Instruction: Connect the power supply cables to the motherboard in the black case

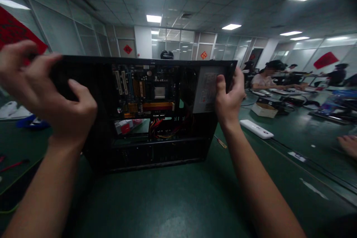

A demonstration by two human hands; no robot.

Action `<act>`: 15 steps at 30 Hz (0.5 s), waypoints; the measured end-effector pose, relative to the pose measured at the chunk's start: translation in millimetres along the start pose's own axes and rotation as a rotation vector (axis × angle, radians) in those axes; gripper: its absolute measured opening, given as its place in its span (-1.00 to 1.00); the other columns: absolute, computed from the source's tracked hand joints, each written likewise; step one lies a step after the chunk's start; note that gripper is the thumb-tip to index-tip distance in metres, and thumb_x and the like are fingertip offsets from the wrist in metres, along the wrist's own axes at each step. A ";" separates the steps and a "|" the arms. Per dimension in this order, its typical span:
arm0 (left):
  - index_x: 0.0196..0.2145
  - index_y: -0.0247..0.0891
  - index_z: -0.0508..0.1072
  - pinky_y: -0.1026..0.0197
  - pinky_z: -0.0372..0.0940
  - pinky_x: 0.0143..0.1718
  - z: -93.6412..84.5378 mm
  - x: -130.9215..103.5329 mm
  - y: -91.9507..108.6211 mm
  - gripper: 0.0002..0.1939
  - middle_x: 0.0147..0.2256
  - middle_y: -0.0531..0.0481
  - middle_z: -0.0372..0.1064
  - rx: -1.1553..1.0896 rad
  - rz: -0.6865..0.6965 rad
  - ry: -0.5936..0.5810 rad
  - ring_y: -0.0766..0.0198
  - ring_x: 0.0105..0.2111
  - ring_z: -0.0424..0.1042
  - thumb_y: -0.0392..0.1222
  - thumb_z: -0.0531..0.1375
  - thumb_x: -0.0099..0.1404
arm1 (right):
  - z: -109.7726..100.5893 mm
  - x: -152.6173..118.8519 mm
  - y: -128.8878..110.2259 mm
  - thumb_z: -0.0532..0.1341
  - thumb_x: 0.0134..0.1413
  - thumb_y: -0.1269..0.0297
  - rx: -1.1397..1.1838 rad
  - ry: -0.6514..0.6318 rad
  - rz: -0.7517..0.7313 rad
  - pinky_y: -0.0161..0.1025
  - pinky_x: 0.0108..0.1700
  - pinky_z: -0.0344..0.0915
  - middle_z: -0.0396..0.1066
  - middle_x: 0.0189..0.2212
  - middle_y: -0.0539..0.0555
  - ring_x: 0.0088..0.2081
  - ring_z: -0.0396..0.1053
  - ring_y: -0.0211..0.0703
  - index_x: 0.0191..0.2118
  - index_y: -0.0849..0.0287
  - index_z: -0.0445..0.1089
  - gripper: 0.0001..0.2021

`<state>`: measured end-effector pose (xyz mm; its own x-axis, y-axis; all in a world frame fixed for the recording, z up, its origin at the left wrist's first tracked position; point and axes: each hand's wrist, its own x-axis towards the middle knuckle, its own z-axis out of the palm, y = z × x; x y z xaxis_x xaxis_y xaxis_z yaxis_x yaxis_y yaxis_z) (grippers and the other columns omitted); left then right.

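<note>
A black computer case (178, 145) stands upright on the green table in front of me, its open side facing me. Inside it I see a motherboard (160, 92) with slots, a silver power supply (205, 91) at the upper right and a bundle of coloured cables (157, 128) below. My left hand (55, 85) is curled around the left end of the case, thumb on the near side. Gripping the upper right corner is my right hand (230, 98), its thumb beside the power supply and its fingers around the outer edge.
A white power strip (256, 129) and a screwdriver (221, 142) lie to the right on the green table (167, 200). Farther off is a small open box (264, 109). Several people sit at the right; another person's hand (348, 145) shows at the right edge. A blue object (33, 122) lies at left.
</note>
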<state>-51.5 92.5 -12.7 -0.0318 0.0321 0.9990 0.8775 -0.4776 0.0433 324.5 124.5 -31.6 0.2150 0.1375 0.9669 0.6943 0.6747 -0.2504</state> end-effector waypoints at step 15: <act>-0.06 -0.21 0.37 0.12 0.29 -0.17 79.9 -89.9 44.3 -0.71 -0.13 -0.14 0.50 -0.131 -0.267 -1.256 0.03 -0.13 0.49 -0.08 0.13 0.30 | 84.7 -94.3 -42.4 0.22 0.26 0.36 0.230 -1.159 0.081 -0.24 -0.07 0.28 0.51 -0.17 0.14 -0.10 0.44 -0.12 -0.16 0.21 0.46 -0.90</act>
<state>28.5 138.6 -101.6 0.3339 0.9044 0.2658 0.8582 -0.4083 0.3111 216.6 144.3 -108.0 -0.5805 0.6809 0.4465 0.5418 0.7323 -0.4125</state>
